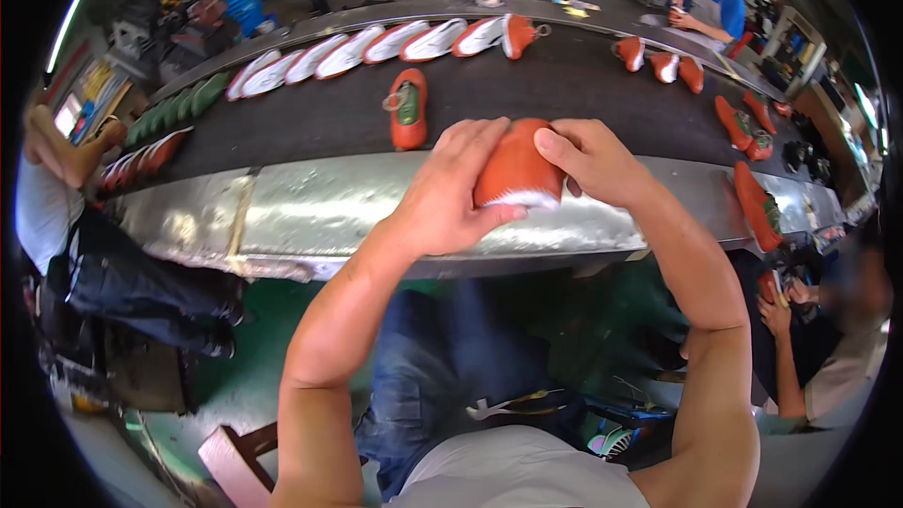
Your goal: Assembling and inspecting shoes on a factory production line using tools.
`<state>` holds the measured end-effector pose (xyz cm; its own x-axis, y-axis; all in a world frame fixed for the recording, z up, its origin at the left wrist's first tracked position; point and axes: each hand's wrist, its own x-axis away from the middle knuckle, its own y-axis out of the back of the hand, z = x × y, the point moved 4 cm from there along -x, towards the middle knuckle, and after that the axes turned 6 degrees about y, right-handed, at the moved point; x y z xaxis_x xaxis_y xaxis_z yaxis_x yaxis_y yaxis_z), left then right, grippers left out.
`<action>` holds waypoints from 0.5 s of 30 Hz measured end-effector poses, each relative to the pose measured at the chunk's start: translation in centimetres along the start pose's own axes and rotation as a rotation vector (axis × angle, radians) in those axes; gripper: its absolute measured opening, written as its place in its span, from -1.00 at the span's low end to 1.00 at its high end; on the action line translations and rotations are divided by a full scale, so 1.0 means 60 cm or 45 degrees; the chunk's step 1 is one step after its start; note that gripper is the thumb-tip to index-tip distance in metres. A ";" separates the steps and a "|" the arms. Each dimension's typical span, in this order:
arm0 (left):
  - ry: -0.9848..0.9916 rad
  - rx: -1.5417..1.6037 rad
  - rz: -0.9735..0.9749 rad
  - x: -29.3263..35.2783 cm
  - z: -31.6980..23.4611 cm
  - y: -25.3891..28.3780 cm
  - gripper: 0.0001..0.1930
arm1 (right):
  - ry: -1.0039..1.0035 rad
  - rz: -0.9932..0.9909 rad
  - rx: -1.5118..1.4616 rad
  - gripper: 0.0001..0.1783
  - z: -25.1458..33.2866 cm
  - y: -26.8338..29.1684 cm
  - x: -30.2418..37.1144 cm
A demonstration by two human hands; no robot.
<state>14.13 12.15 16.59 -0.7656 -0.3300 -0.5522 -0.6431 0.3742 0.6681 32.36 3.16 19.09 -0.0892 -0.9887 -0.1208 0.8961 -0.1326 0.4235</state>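
My left hand (450,190) and my right hand (602,162) grip an orange-red shoe upper (520,166) from both sides, above the bench's metal edge. A pale frayed rim shows along its near side. My left fingers lie over its left side, with the thumb beneath. The right thumb presses on its top right, and the other right fingers are partly hidden behind it. Just beyond my left hand, an orange shoe (409,127) with a green inside and a ring stands on the dark belt.
Along the belt's far side runs a row of white-and-orange shoes (350,55). Green shoes (179,105) sit at the left, and an orange shoe (752,202) rests at the right metal edge. A plier-like tool (517,406) lies near my lap. Other people work around the belt.
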 end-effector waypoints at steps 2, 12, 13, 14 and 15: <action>0.144 0.276 -0.106 0.056 0.032 0.015 -0.04 | 0.304 0.010 0.310 -0.18 0.031 -0.061 -0.012; 0.185 0.178 -0.356 0.137 0.019 0.039 -0.02 | 0.475 0.088 0.549 -0.05 0.095 -0.170 0.004; 0.186 0.177 -0.361 0.143 0.020 0.039 -0.02 | 0.478 0.092 0.551 -0.05 0.098 -0.179 0.008; 0.204 0.243 -0.359 0.148 0.023 0.040 0.00 | 0.491 0.051 0.657 -0.05 0.102 -0.187 0.013; 0.221 0.308 -0.357 0.153 0.026 0.041 0.01 | 0.503 0.010 0.762 -0.04 0.105 -0.193 0.017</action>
<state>5.51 11.40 12.36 -0.5595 -0.5819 -0.5902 -0.8273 0.4352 0.3553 19.18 3.23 19.70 0.1816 -0.9054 -0.3837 0.4941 -0.2533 0.8317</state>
